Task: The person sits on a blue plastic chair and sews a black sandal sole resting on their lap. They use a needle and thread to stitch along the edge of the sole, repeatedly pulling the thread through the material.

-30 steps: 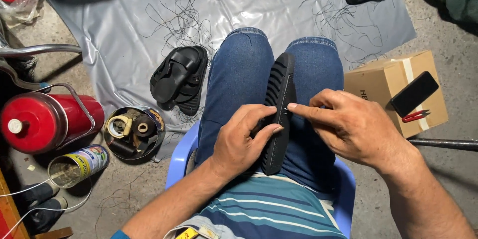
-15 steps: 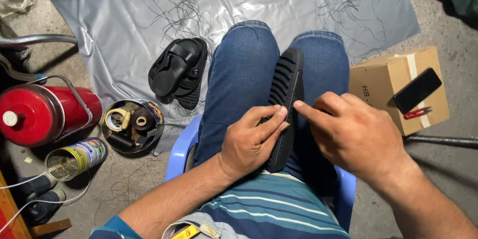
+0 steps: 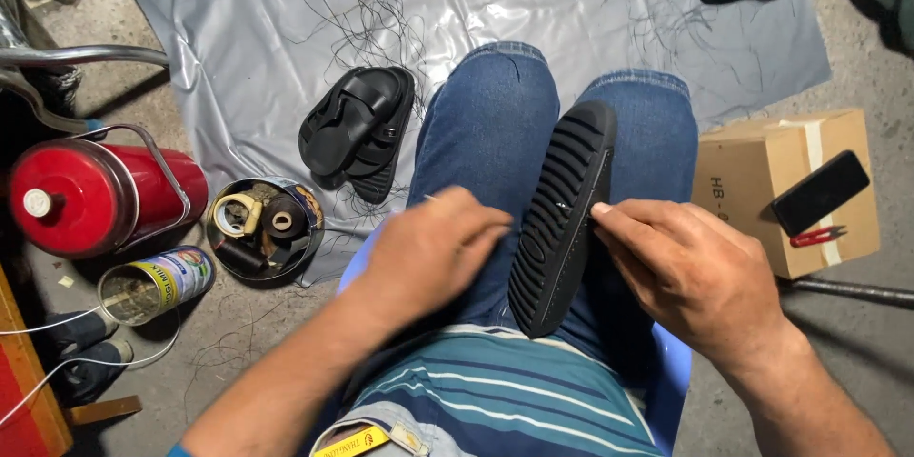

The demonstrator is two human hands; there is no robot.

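The person sat on a blue plastic chair with a black ribbed rubber shoe sole standing on edge between the denim-clad thighs, tread facing left, toe end near the right knee. The right hand gripped the sole's right edge, fingers pressed along the rim. The left hand hovered just left of the sole, blurred, fingers curled loosely; a thin pale needle-like tip showed at its upper edge, but whether it was pinched could not be told. On the floor to the left, a round shallow metal tin held rolls of tape and spools, one pale, others dark. Beside it lay an open cylindrical can with a blue and yellow label, on its side, contents unclear. A red cylindrical canister with a white cap and metal handle lay further left. A pair of black sandals rested on a grey plastic sheet strewn with thin black thread offcuts. To the right stood a brown cardboard box sealed with pale tape, dark print on its side; on top lay a black phone and small red snips.
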